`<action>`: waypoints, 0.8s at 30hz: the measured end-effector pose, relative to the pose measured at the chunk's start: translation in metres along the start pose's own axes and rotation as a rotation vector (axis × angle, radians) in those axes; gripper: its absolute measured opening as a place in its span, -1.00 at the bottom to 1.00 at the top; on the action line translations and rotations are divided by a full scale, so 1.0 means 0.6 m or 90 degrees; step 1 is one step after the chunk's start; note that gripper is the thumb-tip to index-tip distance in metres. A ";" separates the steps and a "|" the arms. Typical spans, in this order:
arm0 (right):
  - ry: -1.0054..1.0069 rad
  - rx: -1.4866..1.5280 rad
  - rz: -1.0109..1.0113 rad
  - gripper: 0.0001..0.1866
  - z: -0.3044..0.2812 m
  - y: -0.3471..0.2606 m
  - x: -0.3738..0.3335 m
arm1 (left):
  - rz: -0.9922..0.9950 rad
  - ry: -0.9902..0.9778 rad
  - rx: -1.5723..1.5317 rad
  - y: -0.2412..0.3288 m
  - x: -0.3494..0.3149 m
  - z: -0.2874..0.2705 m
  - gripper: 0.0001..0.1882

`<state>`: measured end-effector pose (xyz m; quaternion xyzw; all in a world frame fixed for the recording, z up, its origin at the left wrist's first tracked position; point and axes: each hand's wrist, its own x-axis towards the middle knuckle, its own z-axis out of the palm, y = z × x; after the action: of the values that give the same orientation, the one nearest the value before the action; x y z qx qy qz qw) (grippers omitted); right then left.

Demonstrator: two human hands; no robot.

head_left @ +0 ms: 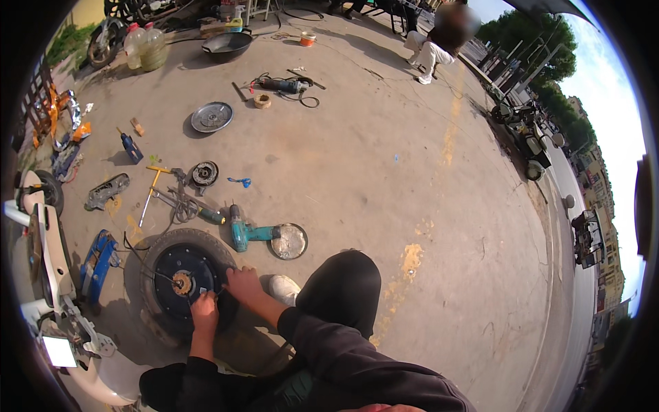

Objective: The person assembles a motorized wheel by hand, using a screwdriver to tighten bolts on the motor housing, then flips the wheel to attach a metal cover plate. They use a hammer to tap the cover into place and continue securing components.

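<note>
A scooter wheel with a thick tyre (145,283) lies flat on the ground in front of me. Its dark round hub cover (169,306) carries small bolts around the rim. A rusty brown ring (182,282) surrounds the axle at the centre, and a black cable (141,259) comes out there. My left hand (204,310) is closed over the near right part of the cover. My right hand (244,283) is closed at the wheel's right edge, close beside the left. Whatever the fingers grip is too small or hidden to name.
Beyond the wheel lie a teal cordless drill (241,233), a round metal dish (289,242), a yellow T-handle wrench (155,180) and a small drum-like part (204,174). A blue metal stand (98,264) and a pale scooter (55,257) flank the left. A person (439,42) sits far off.
</note>
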<state>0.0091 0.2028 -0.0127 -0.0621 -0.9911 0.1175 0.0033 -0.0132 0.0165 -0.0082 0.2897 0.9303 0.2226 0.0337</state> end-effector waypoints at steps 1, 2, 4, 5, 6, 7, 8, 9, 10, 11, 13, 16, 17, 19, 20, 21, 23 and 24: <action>0.000 -0.016 0.008 -0.49 0.001 0.001 -0.003 | 0.006 -0.002 -0.001 -0.001 0.002 0.001 -0.91; -0.001 -0.031 0.015 -0.48 0.002 0.001 -0.005 | 0.009 -0.006 0.011 -0.002 0.003 0.003 -0.91; -0.013 -0.062 0.027 -0.43 -0.001 0.002 -0.004 | 0.013 -0.011 0.038 -0.005 0.007 0.001 -0.89; -0.020 -0.078 0.033 -0.41 -0.002 0.001 -0.001 | 0.017 -0.018 0.059 -0.010 0.008 -0.003 -0.89; -0.040 -0.037 0.017 -0.40 0.003 0.011 0.002 | 0.025 -0.029 0.074 -0.005 0.011 -0.003 -0.89; -0.061 0.001 0.002 -0.39 0.009 0.031 0.009 | 0.034 -0.039 0.086 0.005 0.017 -0.002 -0.90; -0.081 0.038 -0.013 -0.38 0.015 0.047 0.011 | 0.057 -0.063 0.103 0.014 0.021 -0.003 -0.91; -0.130 0.018 -0.032 -0.37 0.003 0.044 0.020 | 0.066 -0.076 0.130 0.011 0.026 -0.012 -0.92; -0.178 -0.003 -0.050 -0.36 -0.008 0.041 0.024 | 0.074 -0.089 0.157 0.011 0.031 -0.020 -0.92; -0.226 -0.025 -0.067 -0.34 -0.019 0.037 0.031 | 0.111 -0.104 0.173 -0.002 0.033 -0.011 -0.93; -0.266 -0.093 -0.119 -0.30 -0.019 0.033 0.035 | 0.140 -0.112 0.204 0.003 0.029 -0.016 -0.94; -0.318 -0.225 -0.188 -0.24 -0.055 0.022 0.064 | 0.145 -0.123 0.231 0.005 0.036 -0.015 -0.94; -0.342 -0.262 -0.217 -0.22 -0.061 0.005 0.066 | 0.139 -0.140 0.249 -0.004 0.031 -0.016 -0.94; -0.302 -0.256 -0.194 -0.20 -0.050 0.003 0.069 | 0.147 -0.130 0.269 -0.003 0.039 -0.020 -0.95; -0.288 -0.253 -0.179 -0.20 -0.042 0.007 0.066 | 0.153 -0.129 0.274 0.002 0.040 -0.019 -0.95; -0.302 -0.218 -0.172 -0.20 -0.024 0.016 0.054 | 0.154 -0.132 0.266 0.005 0.029 -0.006 -0.95; -0.300 -0.161 -0.161 -0.20 -0.007 0.027 0.059 | 0.159 -0.111 0.264 -0.001 0.033 -0.003 -0.95; -0.287 -0.144 -0.174 -0.21 -0.005 0.030 0.060 | 0.160 -0.120 0.270 -0.004 0.033 -0.005 -0.95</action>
<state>-0.0244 0.2252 -0.0146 0.0995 -0.9729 0.0154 -0.2082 -0.0315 0.0244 -0.0054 0.4226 0.9058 -0.0031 0.0306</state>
